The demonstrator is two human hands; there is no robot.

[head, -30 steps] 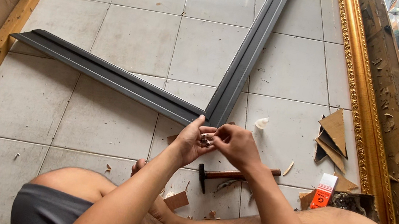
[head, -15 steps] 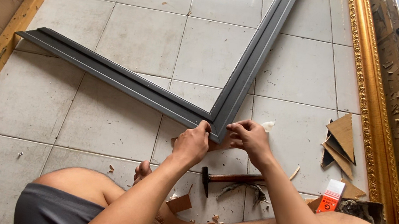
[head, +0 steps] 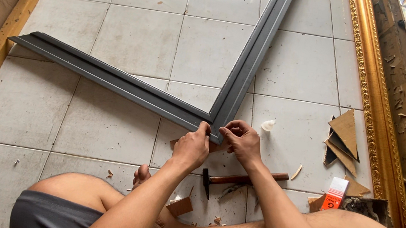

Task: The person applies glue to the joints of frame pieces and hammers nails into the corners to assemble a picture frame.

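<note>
Two dark grey frame mouldings (head: 125,81) lie on the tiled floor and meet in a mitred corner just in front of me. My left hand (head: 191,148) rests on that corner with its fingertips pressing the near edge. My right hand (head: 240,140) pinches at the corner's tip from the right; whether a small part is between its fingers cannot be made out. A brown cardboard piece (head: 216,147) lies under the corner. A hammer (head: 244,181) with a wooden handle lies on the floor under my right forearm.
An ornate gold frame (head: 368,93) runs along the right side. Cardboard triangles (head: 346,136) and a small red-and-white box (head: 334,194) lie at the right. A wooden frame (head: 1,45) and cardboard sheets sit at the left. My crossed legs fill the bottom.
Both hands have moved forward from in front of my chest down onto the mitred corner of the grey mouldings. The view has shifted slightly.
</note>
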